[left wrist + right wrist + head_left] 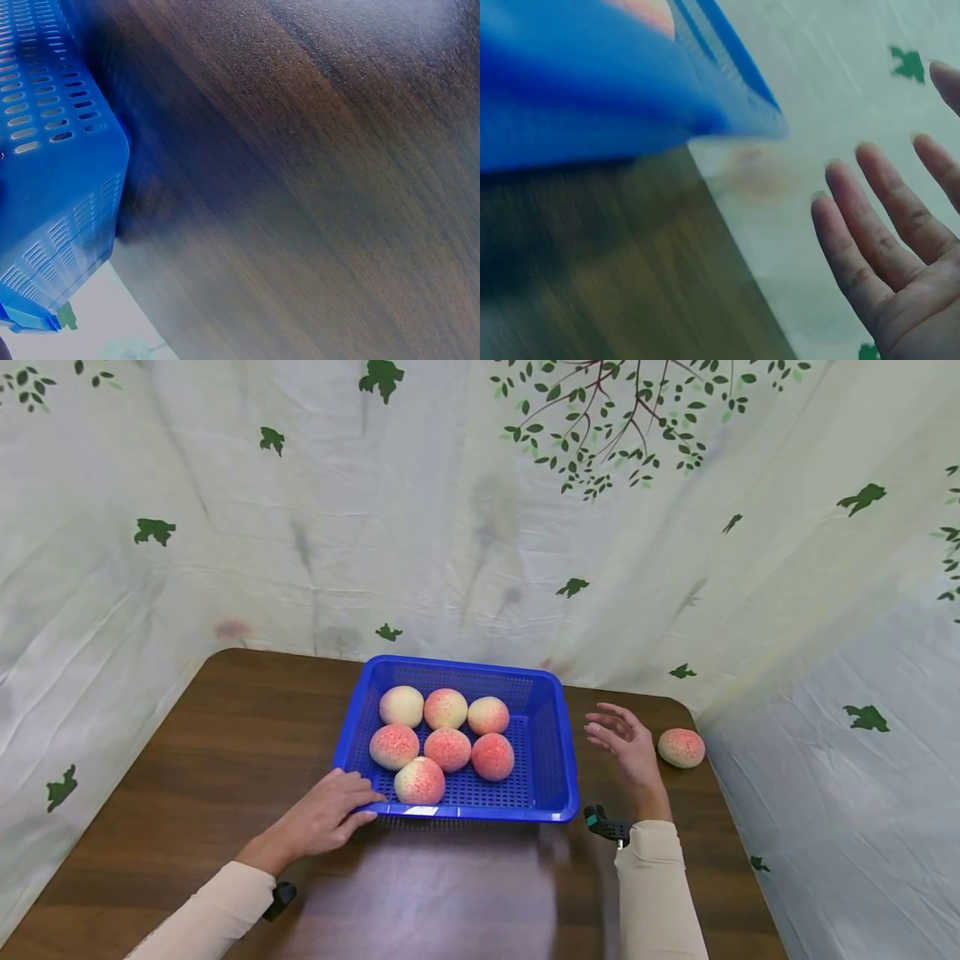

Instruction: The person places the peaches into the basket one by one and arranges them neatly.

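A blue plastic basket with perforated walls stands on the table, and several pink and cream peaches lie in it toward its left side. At its front left corner my left hand holds the rim, fingers over the edge and thumb along the front. My right hand is raised beside the basket's right wall, fingers spread and holding nothing; the right wrist view shows its bare palm. One more peach lies on the table to the right of that hand.
The brown wooden table runs back to a pale curtain printed with green leaves, which also hangs along both sides. That single peach lies close to the table's right edge.
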A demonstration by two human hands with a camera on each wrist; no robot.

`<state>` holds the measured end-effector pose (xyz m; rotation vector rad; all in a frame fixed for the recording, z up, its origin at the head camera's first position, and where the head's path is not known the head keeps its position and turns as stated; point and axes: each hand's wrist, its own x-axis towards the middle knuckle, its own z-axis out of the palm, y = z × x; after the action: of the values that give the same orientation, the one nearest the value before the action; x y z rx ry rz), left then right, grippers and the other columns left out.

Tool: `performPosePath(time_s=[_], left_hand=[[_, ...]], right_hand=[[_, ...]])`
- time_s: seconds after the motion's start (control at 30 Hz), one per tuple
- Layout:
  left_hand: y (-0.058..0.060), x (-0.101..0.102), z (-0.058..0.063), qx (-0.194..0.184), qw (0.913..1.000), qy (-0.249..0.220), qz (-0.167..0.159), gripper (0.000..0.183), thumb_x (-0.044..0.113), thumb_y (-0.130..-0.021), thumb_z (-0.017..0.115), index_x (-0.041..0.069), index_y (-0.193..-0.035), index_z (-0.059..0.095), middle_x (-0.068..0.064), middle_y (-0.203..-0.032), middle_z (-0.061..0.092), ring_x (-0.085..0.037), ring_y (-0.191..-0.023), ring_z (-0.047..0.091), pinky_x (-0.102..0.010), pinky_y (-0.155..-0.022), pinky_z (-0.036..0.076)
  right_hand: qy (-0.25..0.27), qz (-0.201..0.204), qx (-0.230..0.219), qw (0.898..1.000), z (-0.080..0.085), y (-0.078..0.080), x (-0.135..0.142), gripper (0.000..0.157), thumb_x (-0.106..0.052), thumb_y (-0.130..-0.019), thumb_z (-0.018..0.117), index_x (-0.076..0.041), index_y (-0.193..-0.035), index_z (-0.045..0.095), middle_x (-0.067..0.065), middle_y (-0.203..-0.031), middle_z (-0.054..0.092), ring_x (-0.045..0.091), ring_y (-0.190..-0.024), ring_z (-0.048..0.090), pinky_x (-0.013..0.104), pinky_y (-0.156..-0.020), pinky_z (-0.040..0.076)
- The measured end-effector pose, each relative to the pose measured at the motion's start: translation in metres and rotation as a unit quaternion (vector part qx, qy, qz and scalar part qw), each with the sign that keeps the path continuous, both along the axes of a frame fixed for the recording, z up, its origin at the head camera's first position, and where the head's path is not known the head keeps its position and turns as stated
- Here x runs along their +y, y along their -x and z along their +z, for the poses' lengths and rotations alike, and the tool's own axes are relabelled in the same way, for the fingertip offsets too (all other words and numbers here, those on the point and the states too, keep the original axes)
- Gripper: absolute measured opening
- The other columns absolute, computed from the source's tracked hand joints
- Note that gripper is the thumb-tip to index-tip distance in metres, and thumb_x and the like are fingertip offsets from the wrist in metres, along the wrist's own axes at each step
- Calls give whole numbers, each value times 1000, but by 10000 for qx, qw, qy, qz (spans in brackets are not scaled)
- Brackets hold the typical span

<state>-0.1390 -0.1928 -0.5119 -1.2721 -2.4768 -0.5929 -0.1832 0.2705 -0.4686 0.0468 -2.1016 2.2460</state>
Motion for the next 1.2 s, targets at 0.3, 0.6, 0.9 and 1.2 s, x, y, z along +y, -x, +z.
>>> performPosePath(time_s=[0.3,0.6,0.9,1.2], left_hand=[[0,1,0,-10,10000,-48,-19,19,14,-77,76,14,-96,72,7,-85,61,-9,-77,48,-27,-71,34],[-1,1,1,-13,9999,-131,-72,20,13,-76,76,14,-96,72,8,-83,60,-8,-76,46,-25,-70,32],[0,1,0,-51,10000,-58,-39,19,15,-78,75,14,-97,72,9,-83,59,-8,-77,46,-25,-70,31],[0,1,0,-31,10000,-67,-49,20,14,-77,76,15,-96,72,10,-82,56,-8,-77,46,-25,-69,31]], right_hand=[[-11,-1356,-234,9905,-2,-1,38,45,-5,-88,69,-7,-129,51,13,-121,57,11,-100,62,20,-83,50],[-184,-2657,134,9638,-7,2,79,49,2,-80,75,-6,-125,57,4,-119,60,12,-110,52,23,-95,37],[-587,-2863,-209,9561,-28,4,117,54,-2,-83,74,-14,-131,51,4,-140,44,17,-139,29,36,-111,29],[-1184,-2691,-1235,9478,-42,0,137,80,-15,-87,72,-11,-152,25,5,-159,20,19,-147,8,40,-116,15]])
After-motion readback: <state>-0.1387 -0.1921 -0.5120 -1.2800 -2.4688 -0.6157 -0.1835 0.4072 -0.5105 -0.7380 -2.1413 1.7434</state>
